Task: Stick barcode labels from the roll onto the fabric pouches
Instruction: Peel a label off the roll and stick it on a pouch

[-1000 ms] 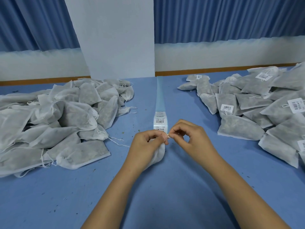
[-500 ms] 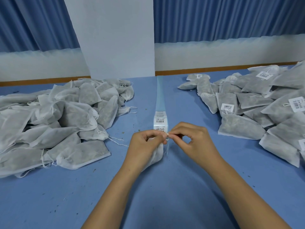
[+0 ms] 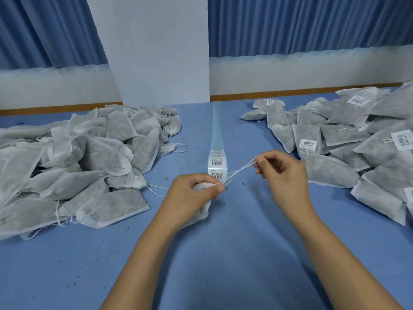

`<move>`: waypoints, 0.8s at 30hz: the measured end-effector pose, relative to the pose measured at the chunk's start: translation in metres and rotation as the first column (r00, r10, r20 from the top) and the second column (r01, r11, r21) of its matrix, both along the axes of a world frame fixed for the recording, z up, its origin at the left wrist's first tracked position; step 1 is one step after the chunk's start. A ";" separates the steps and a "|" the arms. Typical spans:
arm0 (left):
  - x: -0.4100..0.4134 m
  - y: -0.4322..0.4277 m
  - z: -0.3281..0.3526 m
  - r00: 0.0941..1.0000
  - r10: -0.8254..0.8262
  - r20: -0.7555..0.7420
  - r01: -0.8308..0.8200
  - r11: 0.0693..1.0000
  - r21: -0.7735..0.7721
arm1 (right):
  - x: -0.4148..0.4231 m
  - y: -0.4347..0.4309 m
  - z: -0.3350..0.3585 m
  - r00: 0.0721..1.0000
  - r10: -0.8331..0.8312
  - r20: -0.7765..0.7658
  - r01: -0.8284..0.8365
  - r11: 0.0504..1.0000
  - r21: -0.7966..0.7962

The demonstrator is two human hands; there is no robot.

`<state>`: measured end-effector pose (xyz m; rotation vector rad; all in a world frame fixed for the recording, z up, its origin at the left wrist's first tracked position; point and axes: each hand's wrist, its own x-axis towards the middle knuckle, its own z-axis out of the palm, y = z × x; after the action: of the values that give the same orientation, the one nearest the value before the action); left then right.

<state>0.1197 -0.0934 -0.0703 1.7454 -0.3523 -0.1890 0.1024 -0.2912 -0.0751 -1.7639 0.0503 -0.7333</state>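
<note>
Pouch (image 3: 203,211) sits at the centre of the frame, bunched in my left hand (image 3: 192,193), which grips its neck. My right hand (image 3: 282,173), which was meeting the left a moment ago, has swung out rightward, pinching the drawstring (image 3: 239,171) taut. I judge the pouch is now cinched, and the label strip (image 3: 216,169) just behind comes next.

Only hands and forearms show of this person. The left hand (image 3: 192,194) and the right hand (image 3: 285,175) are both bare, and so are the wrists. The left forearm (image 3: 143,253) and the right forearm (image 3: 335,253) are bare skin all the way down to the bottom edge of the view, slender and smooth. The fingers (image 3: 271,155) are slim, with knuckles that stand out as small ridges. On the left thumb — the one nail that shows clearly — the nail is cut short.
</note>
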 end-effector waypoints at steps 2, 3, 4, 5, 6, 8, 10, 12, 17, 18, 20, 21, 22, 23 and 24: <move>-0.001 0.007 0.001 0.997 -0.072 0.026 0.071 0.996 0.045 | 0.000 0.001 0.001 1.000 0.007 -0.026 -0.005 0.997 0.081; -0.001 0.010 0.001 0.995 -0.099 0.025 0.098 0.994 0.057 | 0.000 0.001 0.002 0.999 0.006 -0.033 -0.002 0.991 0.131; -0.001 0.013 0.002 0.994 -0.109 0.016 0.108 0.992 0.061 | -0.001 0.003 0.003 0.999 0.001 -0.036 0.006 0.983 0.186; -0.001 0.013 0.002 0.996 -0.092 0.012 0.091 0.995 0.051 | -0.002 0.006 0.004 0.999 -0.008 -0.031 0.015 0.972 0.233; 0.000 0.012 0.001 0.999 -0.037 0.015 0.037 0.999 0.022 | -0.006 0.011 0.006 1.000 -0.023 -0.007 0.024 0.968 0.249; 0.003 0.008 -0.002 0.990 0.138 0.000 -0.137 0.986 -0.092 | -0.016 0.027 0.009 0.989 -0.026 0.142 0.008 0.992 0.125; 0.006 0.004 -0.002 0.965 0.261 -0.030 -0.262 0.948 -0.182 | -0.025 0.046 0.006 0.944 0.101 0.314 -0.045 0.983 -0.179; 0.008 0.004 -0.002 0.948 0.310 -0.073 -0.319 0.914 -0.250 | -0.029 0.059 0.000 0.905 0.237 0.353 -0.088 0.916 -0.391; 0.006 0.004 0.002 0.947 0.263 -0.184 -0.320 0.816 -0.481 | -0.026 0.068 -0.009 0.947 0.304 0.100 -0.243 0.887 -0.392; 0.005 0.003 0.004 0.952 0.230 -0.203 -0.304 0.793 -0.528 | -0.025 0.068 -0.009 0.946 0.323 0.030 -0.294 0.891 -0.346; 0.003 0.002 0.007 0.955 0.159 -0.250 -0.283 0.736 -0.615 | -0.025 0.067 -0.009 0.913 0.402 -0.063 -0.406 0.888 -0.216; 0.002 0.000 0.008 0.954 0.131 -0.269 -0.279 0.712 -0.645 | -0.026 0.068 -0.009 0.891 0.446 -0.086 -0.454 0.880 -0.137; 0.001 -0.001 0.009 0.954 0.113 -0.278 -0.276 0.694 -0.665 | -0.027 0.068 -0.008 0.875 0.473 -0.102 -0.480 0.875 -0.062; 0.001 -0.002 0.010 0.956 0.102 -0.274 -0.267 0.685 -0.678 | -0.027 0.069 -0.008 0.868 0.482 -0.117 -0.486 0.874 -0.004; 0.000 -0.004 0.010 0.961 0.094 -0.261 -0.253 0.683 -0.685 | -0.026 0.069 -0.008 0.866 0.484 -0.128 -0.484 0.875 0.032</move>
<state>0.1200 -0.0972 -0.0603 0.9519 -0.0732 -0.0715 0.0762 -0.2217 -0.0831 -1.7249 -0.2971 -0.2477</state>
